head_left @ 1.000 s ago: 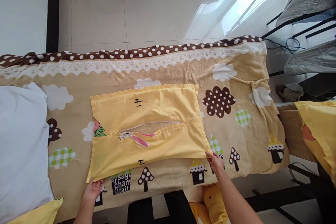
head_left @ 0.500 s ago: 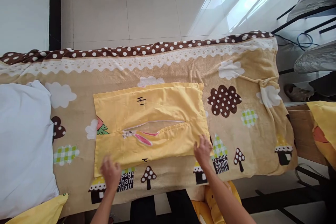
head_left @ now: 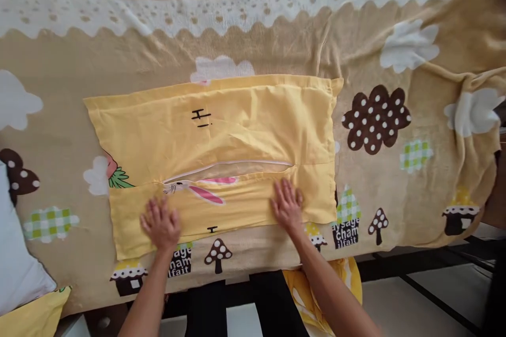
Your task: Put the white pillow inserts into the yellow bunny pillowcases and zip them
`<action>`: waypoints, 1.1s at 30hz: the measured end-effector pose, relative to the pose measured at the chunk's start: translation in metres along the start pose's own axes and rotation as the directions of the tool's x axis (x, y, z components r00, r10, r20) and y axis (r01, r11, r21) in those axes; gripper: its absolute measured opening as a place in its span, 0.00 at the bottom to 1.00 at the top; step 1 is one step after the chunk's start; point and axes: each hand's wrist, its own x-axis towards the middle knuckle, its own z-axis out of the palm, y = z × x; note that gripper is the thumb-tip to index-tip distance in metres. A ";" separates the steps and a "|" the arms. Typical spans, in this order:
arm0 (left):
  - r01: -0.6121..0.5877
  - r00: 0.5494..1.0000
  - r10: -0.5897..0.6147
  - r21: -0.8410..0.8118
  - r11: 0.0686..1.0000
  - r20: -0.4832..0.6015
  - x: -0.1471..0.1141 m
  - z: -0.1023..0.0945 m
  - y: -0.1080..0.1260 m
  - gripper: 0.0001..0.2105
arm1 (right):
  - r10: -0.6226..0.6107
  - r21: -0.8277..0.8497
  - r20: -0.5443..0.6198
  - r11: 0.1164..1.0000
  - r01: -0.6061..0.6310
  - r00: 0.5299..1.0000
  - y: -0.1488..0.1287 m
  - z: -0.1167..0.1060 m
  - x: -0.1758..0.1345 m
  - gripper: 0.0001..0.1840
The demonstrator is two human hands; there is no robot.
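Note:
A yellow pillowcase [head_left: 253,131] with a printed rabbit, pink ears and the letters "Hi" lies spread out in front of me. A long slit across its middle gapes slightly, showing the beige blanket beneath. My left hand [head_left: 161,224] rests flat on the lower left part of the cloth, fingers spread. On the lower right part lies my right hand [head_left: 287,205], also flat with its fingers apart. Neither hand grips the fabric. Small wrinkles run through the cloth around the slit.
Under everything is a beige patterned blanket [head_left: 371,179] with a polka-dot border at the far side. A white pillow [head_left: 21,253] lies at the left edge, with another yellow cloth [head_left: 35,313] below it. Something yellow and plush-like [head_left: 348,284] sits below the near edge.
My view has come closer to the pillowcase. Both hands have moved further onto it from its near edge and right side, and now lie flat.

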 end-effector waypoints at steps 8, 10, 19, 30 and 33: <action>0.106 0.986 -0.111 -0.043 0.993 -0.124 -0.012 -0.033 0.008 0.32 | 0.297 -0.017 -0.113 0.954 -0.301 0.948 -0.014 -0.017 -0.016 0.35; -0.115 0.987 0.100 -0.116 0.987 -0.127 -0.008 -0.018 0.066 0.34 | 0.031 0.086 -0.037 0.996 -0.028 0.999 -0.076 -0.015 0.004 0.36; 0.001 1.000 -0.001 -0.076 0.997 -0.001 -0.001 0.007 0.048 0.27 | -0.102 -0.031 -0.061 0.994 0.100 0.993 0.013 -0.013 0.010 0.33; -0.320 0.945 0.304 -0.146 0.936 -0.123 0.089 -0.023 0.094 0.33 | -0.120 0.156 -0.222 0.975 0.157 0.968 -0.078 -0.038 0.108 0.32; -0.284 0.956 0.293 -0.228 0.931 0.006 0.160 -0.001 0.163 0.29 | -0.142 0.218 -0.108 0.962 0.163 0.984 -0.142 -0.022 0.180 0.31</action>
